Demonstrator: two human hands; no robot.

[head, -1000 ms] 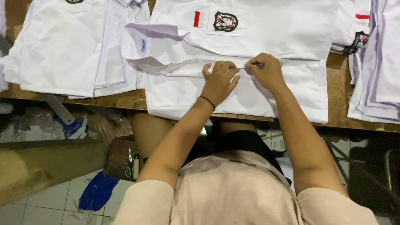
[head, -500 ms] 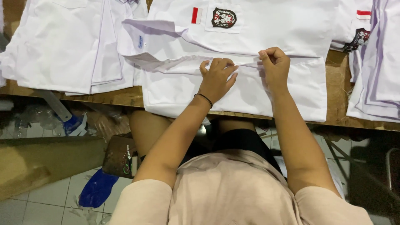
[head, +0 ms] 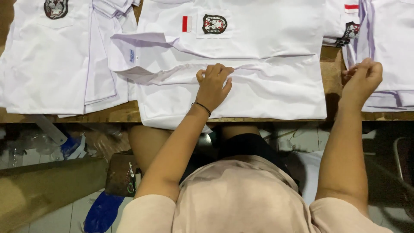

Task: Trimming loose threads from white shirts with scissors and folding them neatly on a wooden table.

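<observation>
While the white uniform shirt (head: 241,73) lies folded face up in front of me on the wooden worktop (head: 332,64), its lower edge just at the worktop's near edge, my left hand (head: 213,86) rests on the fold that runs across its middle. My fingers are curled, the tips pinching or pressing the fabric ridge there, I judge to keep the fold from springing open. A thin black band (head: 201,108) sits on that wrist. Above my hand the chest pocket shows an embroidered badge (head: 214,24) with a small red and white flag patch (head: 186,23) beside it, both turned up so they stay visible on the folded front. The sleeve (head: 142,58) sticks out to the left, not tucked under the body.

My right hand (head: 361,80) is well apart from the shirt, out at the worktop's right side, touching the edge of a stack of white garments (head: 388,51). The fingers are bunched together, and they seem to nip the edge of a layer, though I cannot tell whether they truly grip it.

To the left lies another white shirt (head: 47,60) with its own badge, overlapping further white pieces. Below the worktop I see my dark skirt or shorts (head: 250,146), a tiled floor (head: 77,207), a blue object (head: 101,211) and some clear plastic scraps (head: 39,142).
</observation>
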